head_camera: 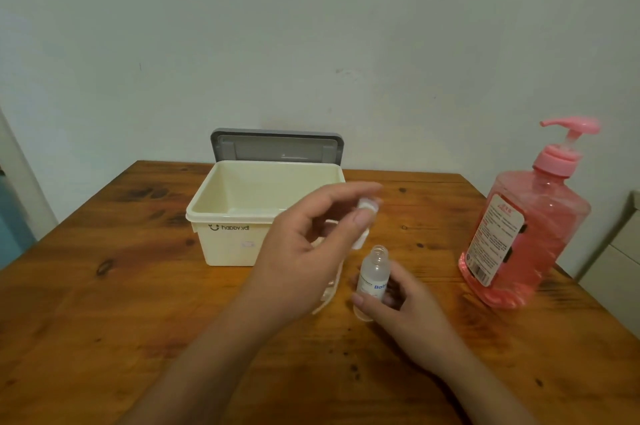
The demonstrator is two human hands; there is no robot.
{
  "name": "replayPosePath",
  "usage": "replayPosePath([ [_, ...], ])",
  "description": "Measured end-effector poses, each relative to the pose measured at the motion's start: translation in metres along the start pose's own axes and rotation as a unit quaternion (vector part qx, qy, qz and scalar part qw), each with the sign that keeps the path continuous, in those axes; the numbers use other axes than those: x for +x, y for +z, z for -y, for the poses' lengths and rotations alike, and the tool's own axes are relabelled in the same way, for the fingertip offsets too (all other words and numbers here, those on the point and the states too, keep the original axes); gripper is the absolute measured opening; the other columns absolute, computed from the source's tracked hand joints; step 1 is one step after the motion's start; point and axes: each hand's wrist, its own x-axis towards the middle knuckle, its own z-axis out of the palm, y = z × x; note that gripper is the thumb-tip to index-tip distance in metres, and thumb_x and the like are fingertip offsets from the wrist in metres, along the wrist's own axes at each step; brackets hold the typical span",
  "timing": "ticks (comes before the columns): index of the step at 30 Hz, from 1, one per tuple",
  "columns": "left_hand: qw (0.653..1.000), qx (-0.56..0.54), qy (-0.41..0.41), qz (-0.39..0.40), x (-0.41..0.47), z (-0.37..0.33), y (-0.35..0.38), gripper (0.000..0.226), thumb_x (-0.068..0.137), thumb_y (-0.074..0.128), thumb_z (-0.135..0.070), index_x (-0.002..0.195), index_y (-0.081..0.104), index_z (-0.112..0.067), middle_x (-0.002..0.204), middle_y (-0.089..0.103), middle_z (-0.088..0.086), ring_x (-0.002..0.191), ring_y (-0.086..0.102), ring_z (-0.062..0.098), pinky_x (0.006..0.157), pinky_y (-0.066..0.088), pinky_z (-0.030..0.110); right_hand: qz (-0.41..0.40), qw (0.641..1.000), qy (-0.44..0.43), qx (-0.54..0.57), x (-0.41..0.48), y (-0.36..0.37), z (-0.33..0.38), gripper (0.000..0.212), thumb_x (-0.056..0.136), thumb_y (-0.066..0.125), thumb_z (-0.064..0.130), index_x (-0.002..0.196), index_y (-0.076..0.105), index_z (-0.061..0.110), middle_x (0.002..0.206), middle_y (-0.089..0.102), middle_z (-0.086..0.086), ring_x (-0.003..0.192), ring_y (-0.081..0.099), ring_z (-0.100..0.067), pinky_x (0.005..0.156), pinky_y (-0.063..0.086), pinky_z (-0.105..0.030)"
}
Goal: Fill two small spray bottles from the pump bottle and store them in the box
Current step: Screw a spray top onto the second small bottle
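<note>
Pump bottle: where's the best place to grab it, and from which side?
Likely the narrow neck under the pink collar; the pump bottle has a wide body, hard for one hand. It stands upright, spout pointing left, so come from the near side. Left hand holds a cap, right hand the small bottle; free one first.

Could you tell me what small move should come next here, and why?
Probably the left hand should set the spray cap down on the table: the small bottle in the right hand stands open, and a free hand is needed to press the pink pump bottle.
</note>
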Motion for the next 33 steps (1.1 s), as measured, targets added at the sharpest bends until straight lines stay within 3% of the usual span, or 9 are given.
replayPosePath([
  [5,0.997,-0.058,0.037,-0.047,0.020,-0.007,0.008,0.022,0.094,0.056,-0.017,0.112,0.067,-0.020,0.106,0.073,-0.007,0.100,0.069,0.007,0.080,0.053,0.016,0.002,1.000,0.011,-0.027,-0.001,-0.001,0.003,0.037,0.083,0.076,0.023,0.115,0.061,0.032,0.102,0.072,0.015,0.093,0.066,0.003,0.077,0.052,-0.016],
  [9,0.993,-0.088,0.052,-0.064,0.029,-0.010,0.012,0.021,0.096,0.054,-0.009,0.113,0.064,-0.015,0.109,0.072,-0.005,0.101,0.070,0.010,0.077,0.054,0.016,0.004,0.999,0.024,-0.036,-0.001,-0.001,0.003,0.039,0.082,0.076,0.027,0.118,0.061,0.030,0.105,0.071,0.015,0.096,0.067,0.001,0.083,0.056,-0.025],
  [14,0.988,-0.111,0.065,-0.090,0.039,-0.010,0.017,0.021,0.098,0.052,-0.007,0.116,0.062,-0.007,0.112,0.070,0.002,0.100,0.070,0.011,0.080,0.054,0.019,0.005,0.999,0.021,-0.040,0.000,-0.002,0.003,0.040,0.083,0.075,0.027,0.119,0.058,0.035,0.109,0.070,0.014,0.097,0.065,0.005,0.081,0.055,-0.020],
  [22,0.985,-0.122,0.060,-0.110,0.045,-0.007,0.021,0.021,0.098,0.052,-0.008,0.117,0.061,-0.008,0.111,0.070,0.000,0.099,0.070,0.009,0.080,0.055,0.020,0.012,0.999,0.028,-0.029,0.000,-0.002,0.004,0.038,0.082,0.075,0.027,0.114,0.058,0.038,0.107,0.070,0.015,0.098,0.066,0.001,0.089,0.056,-0.031],
  [28,0.991,-0.098,0.050,-0.070,0.041,0.004,0.026,0.020,0.097,0.054,-0.008,0.115,0.063,-0.014,0.112,0.070,-0.002,0.104,0.069,0.011,0.082,0.053,0.018,0.008,0.999,0.020,-0.035,0.000,-0.002,0.003,0.038,0.083,0.076,0.028,0.116,0.059,0.033,0.106,0.071,0.013,0.097,0.067,-0.002,0.089,0.057,-0.035],
  [33,0.999,-0.044,0.021,-0.024,0.031,0.020,0.030,0.020,0.096,0.057,-0.017,0.112,0.066,-0.027,0.111,0.071,-0.007,0.109,0.066,0.013,0.089,0.055,0.027,0.003,0.999,0.007,-0.045,0.000,-0.001,0.002,0.039,0.083,0.075,0.028,0.118,0.060,0.033,0.104,0.072,0.013,0.095,0.067,-0.002,0.087,0.057,-0.034],
])
